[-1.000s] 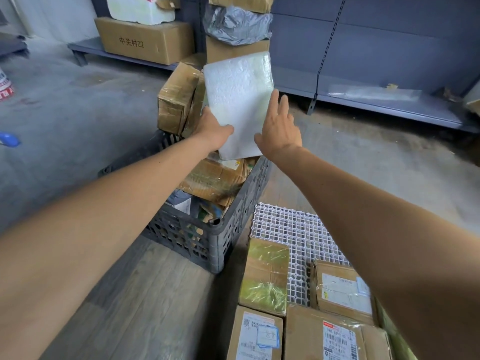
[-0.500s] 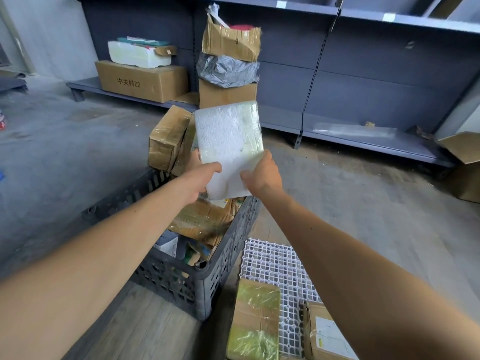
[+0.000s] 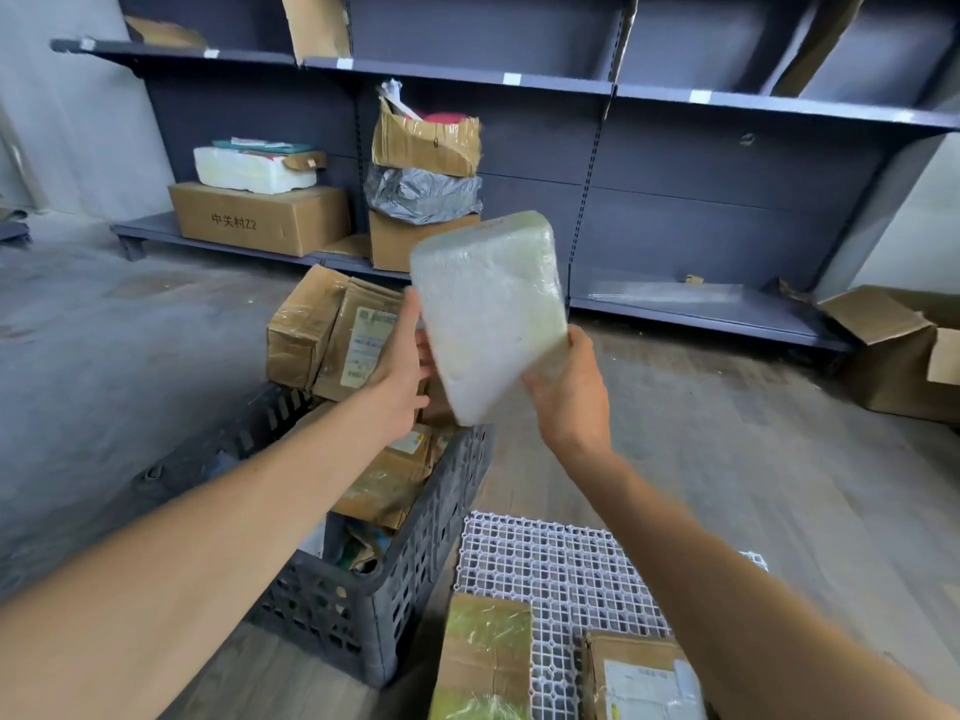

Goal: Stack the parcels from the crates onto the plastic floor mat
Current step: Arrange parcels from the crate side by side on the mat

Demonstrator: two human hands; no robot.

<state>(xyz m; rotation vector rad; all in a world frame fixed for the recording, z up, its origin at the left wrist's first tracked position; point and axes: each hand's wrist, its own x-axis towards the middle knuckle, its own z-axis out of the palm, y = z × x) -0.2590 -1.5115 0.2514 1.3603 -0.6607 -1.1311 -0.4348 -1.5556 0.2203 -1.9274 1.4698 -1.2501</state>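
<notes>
Shelving (image 3: pixel 675 200) behind. Grey crate (image 3: pixel 415 563) of cardboard parcels (image 3: pixel 332 335) sits left of white mat (image 3: pixel 561 563). White wrapped parcel (image 3: pixel 488 314) is held above the crate, long axis near upright, top leaning left. Right hand (image 3: pixel 571 392) curls its fingers round the lower right corner; left hand (image 3: pixel 400 376) has straight fingers touching the left edge.

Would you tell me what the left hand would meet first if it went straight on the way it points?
Most likely the white wrapped parcel, which the right hand grips: the left hand points at its left edge, perhaps touching it.
</notes>
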